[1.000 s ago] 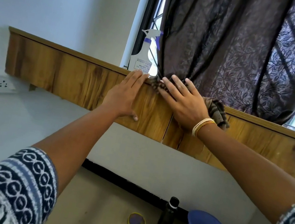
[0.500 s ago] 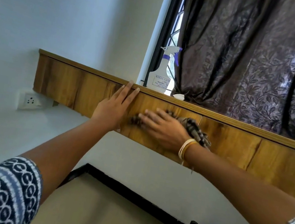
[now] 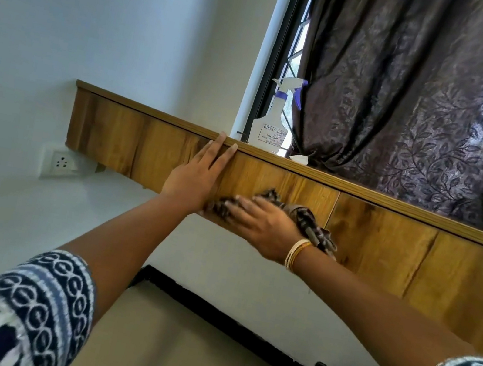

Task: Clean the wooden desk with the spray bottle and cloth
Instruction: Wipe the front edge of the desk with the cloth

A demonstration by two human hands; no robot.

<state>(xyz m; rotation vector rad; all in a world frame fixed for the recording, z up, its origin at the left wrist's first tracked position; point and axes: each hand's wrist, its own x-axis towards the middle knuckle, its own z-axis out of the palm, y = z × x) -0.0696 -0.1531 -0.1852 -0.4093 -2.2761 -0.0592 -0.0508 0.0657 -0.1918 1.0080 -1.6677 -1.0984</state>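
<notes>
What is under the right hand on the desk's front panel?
A striped cloth pressed against the wooden desk by the right hand; the cloth's middle is hidden under it.

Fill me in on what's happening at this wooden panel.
A person is wiping the front face of the wooden desk. The right hand presses a striped cloth flat against the wood, while the left hand rests open on the panel, fingers at its top edge. The spray bottle stands untouched on top by the curtain.

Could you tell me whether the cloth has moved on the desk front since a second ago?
Yes. The cloth under the right hand has gone down from the desk's top edge to the lower part of the panel, beside the left hand.
</notes>
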